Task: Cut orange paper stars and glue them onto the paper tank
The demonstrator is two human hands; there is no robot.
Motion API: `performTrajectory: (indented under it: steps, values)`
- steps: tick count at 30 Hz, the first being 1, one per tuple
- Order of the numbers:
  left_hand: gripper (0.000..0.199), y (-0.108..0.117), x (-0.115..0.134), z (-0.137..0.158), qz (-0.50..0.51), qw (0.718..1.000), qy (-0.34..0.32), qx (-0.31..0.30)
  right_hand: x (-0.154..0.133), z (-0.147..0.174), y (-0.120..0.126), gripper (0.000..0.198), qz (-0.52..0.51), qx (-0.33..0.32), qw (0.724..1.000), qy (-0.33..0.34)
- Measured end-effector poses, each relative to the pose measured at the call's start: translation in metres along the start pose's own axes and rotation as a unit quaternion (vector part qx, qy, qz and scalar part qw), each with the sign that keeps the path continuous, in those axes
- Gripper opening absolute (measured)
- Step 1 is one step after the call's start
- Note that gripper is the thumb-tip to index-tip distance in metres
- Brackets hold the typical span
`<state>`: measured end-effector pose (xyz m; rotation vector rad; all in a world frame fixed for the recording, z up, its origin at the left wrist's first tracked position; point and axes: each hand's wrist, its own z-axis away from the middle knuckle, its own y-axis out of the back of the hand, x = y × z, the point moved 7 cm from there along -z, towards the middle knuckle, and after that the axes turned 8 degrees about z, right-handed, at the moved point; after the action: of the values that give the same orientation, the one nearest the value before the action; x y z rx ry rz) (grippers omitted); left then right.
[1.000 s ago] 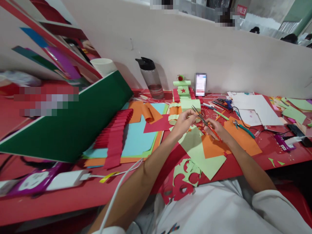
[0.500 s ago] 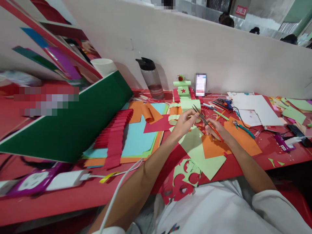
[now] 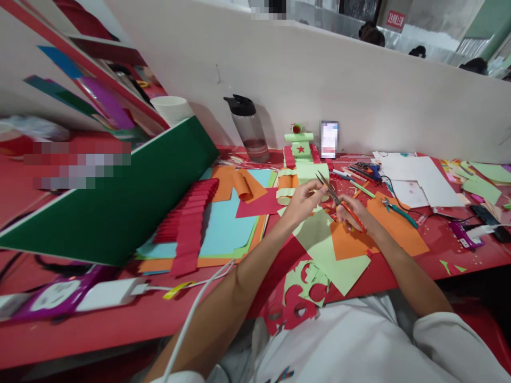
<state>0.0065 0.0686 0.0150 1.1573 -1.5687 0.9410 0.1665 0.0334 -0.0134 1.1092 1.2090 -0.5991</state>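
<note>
My right hand is closed round the orange handles of a pair of scissors, whose blades point away and to the left, slightly apart at the tips. My left hand is pinched close beside the blades; what its fingers hold, if anything, is too small to make out. Just beyond the hands stands a paper model of light green, red and orange rolls with a red star. Beneath my wrists lie a light green sheet and an orange sheet.
Left of my arms are a stack of coloured paper, a pleated red strip and a tilted green board. A bottle and a phone stand by the wall. Pliers lie right; a white cable crosses my left arm.
Both hands and the scissors keep almost the same place. The whole view has shifted very slightly.
</note>
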Motion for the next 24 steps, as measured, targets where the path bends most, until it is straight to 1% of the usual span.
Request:
performTrajectory:
  steps: [9, 16, 20, 24]
  values:
    - [0.034, -0.0003, -0.0007, -0.0005, 0.006, 1.000, -0.002, -0.002, -0.0015, 0.0009, -0.0002, 0.049, 0.002, 0.002, 1.000, -0.010]
    - [0.029, 0.0005, 0.0006, 0.0005, 0.001, 1.000, 0.002, 0.004, -0.0007, 0.0025, -0.0015, 0.045, -0.001, -0.003, 1.000, -0.012]
    - [0.027, 0.0014, -0.0017, 0.0005, 0.002, 1.000, 0.013, 0.009, 0.0029, 0.0003, -0.0005, 0.046, 0.003, 0.000, 1.000, -0.017]
    - [0.029, 0.0006, -0.0006, 0.0006, 0.006, 1.000, 0.011, 0.011, 0.0037, -0.0005, 0.0008, 0.047, 0.009, 0.007, 1.000, -0.028]
